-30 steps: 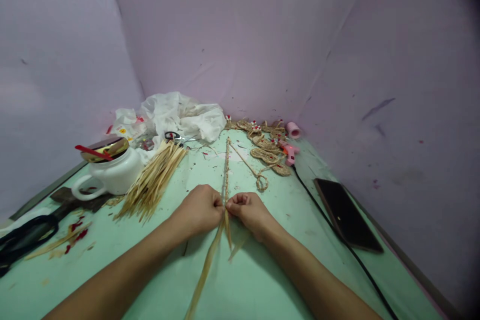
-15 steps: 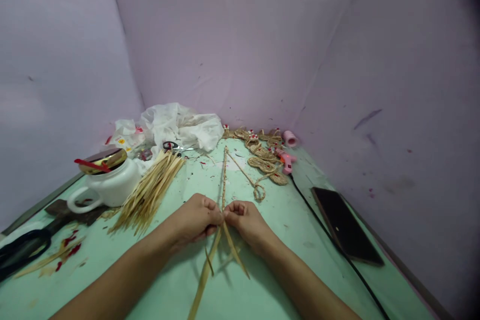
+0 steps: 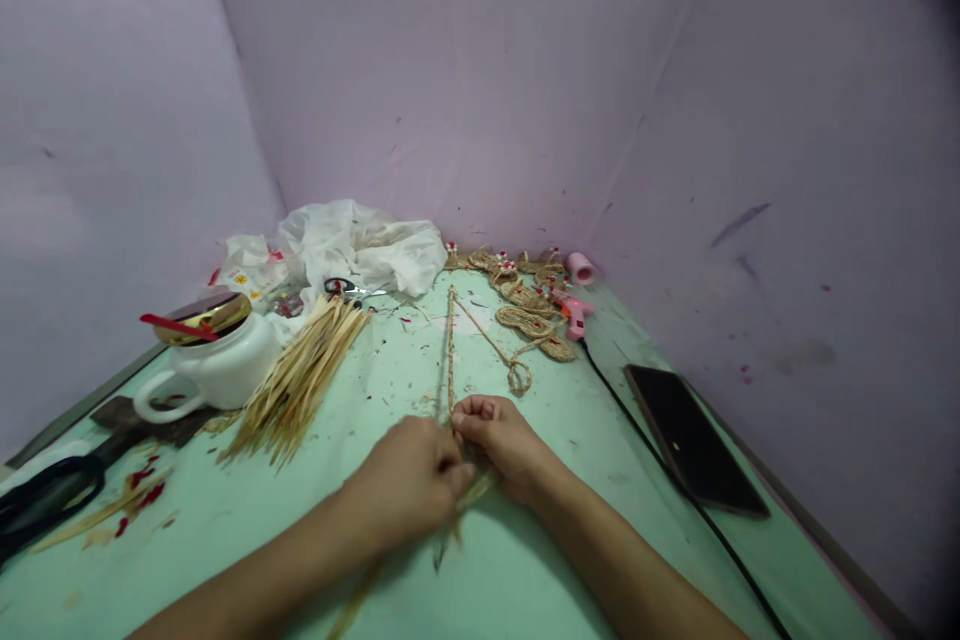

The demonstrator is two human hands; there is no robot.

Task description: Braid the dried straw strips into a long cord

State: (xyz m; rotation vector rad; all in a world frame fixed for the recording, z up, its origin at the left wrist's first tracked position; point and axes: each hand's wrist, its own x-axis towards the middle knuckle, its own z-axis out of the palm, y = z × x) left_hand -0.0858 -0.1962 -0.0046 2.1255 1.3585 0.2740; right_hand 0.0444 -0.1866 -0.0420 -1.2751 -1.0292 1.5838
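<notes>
A thin straw braid [image 3: 451, 350] runs up the middle of the green tabletop, bends at its far end and comes back to a small loop on the right. My right hand [image 3: 499, 440] pinches the near end of this braid between thumb and fingers. Just left of it and slightly nearer, my left hand [image 3: 416, 475] is closed, with its fingers curled at the loose strands; it is somewhat blurred. Loose straw strands [image 3: 352, 605] trail from beneath the hands toward me. The exact grip of the left fingers is partly hidden.
Left stand a bundle of straw [image 3: 300, 385], a white mug [image 3: 225, 365] with a gold lid, and large dark-handled scissors [image 3: 71, 480]. Behind lie white plastic bags [image 3: 360, 245] and small scissors [image 3: 345, 288]. Right are woven straw pieces [image 3: 525, 320], a pink glue gun [image 3: 574, 313] with cord, and a phone [image 3: 694, 440].
My left hand has moved right and nearer to me, turning over the strands. The loose strands have shifted, one swinging left. My right hand stays at the braid's end.
</notes>
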